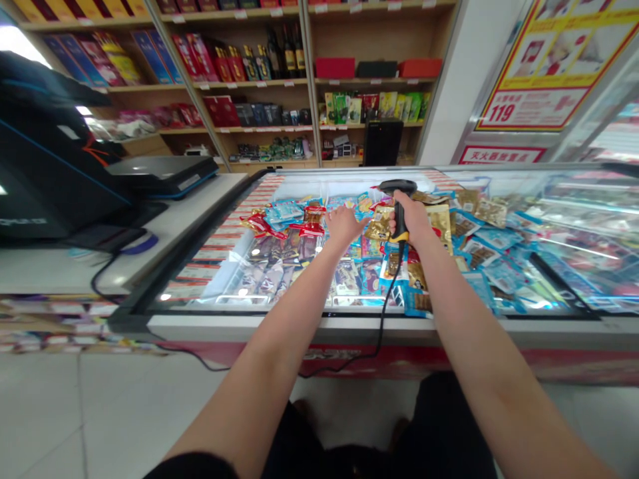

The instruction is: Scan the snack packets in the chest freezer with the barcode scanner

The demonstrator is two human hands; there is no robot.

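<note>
My right hand (413, 218) is wrapped round the handle of a black barcode scanner (398, 188) with a yellow band, its cable (384, 306) hanging down over the freezer's front edge. My left hand (343, 224) reaches out over the glass lid of a chest freezer (319, 326), fingers closed on the edge of a gold snack packet (380, 223). Many small snack packets lie on the lid: red ones (309, 227), blue ones (283, 213) and gold ones (492, 211).
A checkout counter (74, 266) to the left carries a black screen (44, 166) and a flat black device (162, 174). Wooden shelves (307, 83) of boxes and bottles stand behind. A poster (544, 66) hangs at the right. Tiled floor lies below.
</note>
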